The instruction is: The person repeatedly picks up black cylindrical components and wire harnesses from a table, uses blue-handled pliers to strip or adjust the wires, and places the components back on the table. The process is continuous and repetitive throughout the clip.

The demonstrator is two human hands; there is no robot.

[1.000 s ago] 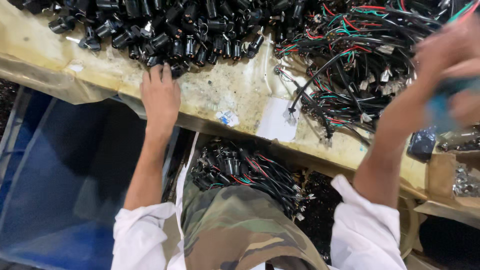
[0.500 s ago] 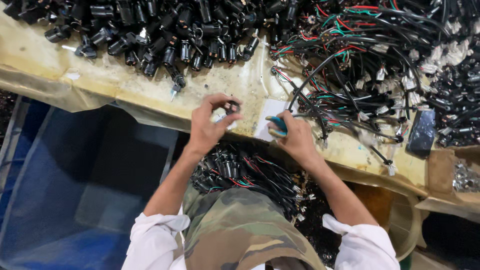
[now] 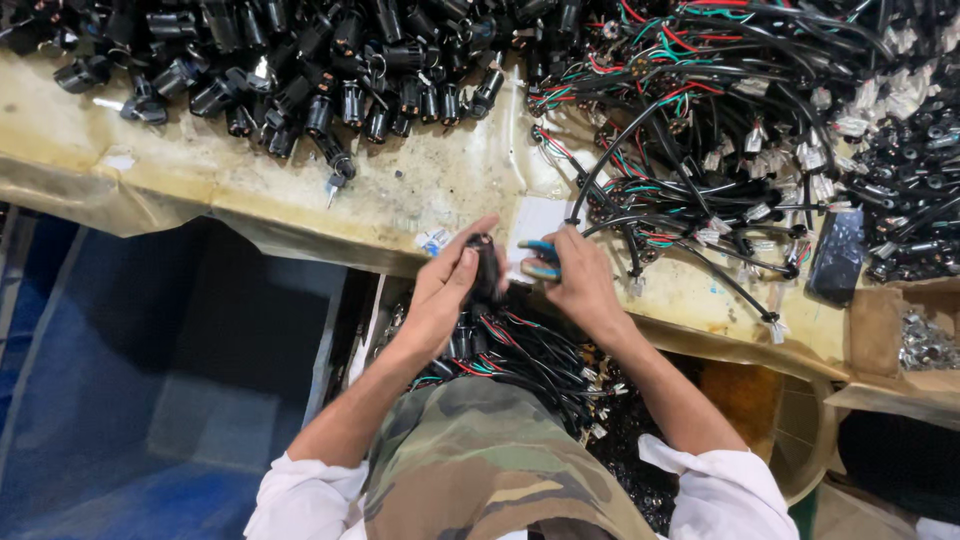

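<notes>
My left hand (image 3: 445, 290) grips a small black cylindrical connector part (image 3: 487, 268) at the near edge of the workbench (image 3: 400, 190). My right hand (image 3: 580, 280) holds a blue-handled plier-like tool (image 3: 540, 260), its tip next to the black part. Both hands meet in front of my chest, above a bundle of black wired harnesses (image 3: 520, 350) lying in my lap. A white paper slip (image 3: 535, 225) lies on the bench just beyond the hands.
A heap of black cylindrical parts (image 3: 300, 70) covers the bench's far left. Tangled harnesses with red, green and black wires (image 3: 720, 130) fill the right. A dark phone-like slab (image 3: 835, 255) lies far right, beside a cardboard box (image 3: 900, 330). A blue bin (image 3: 120, 380) sits at left.
Both hands have come back from the far piles and met at the bench's near edge. The left now holds a black part; the right brought the blue-handled tool up to it.
</notes>
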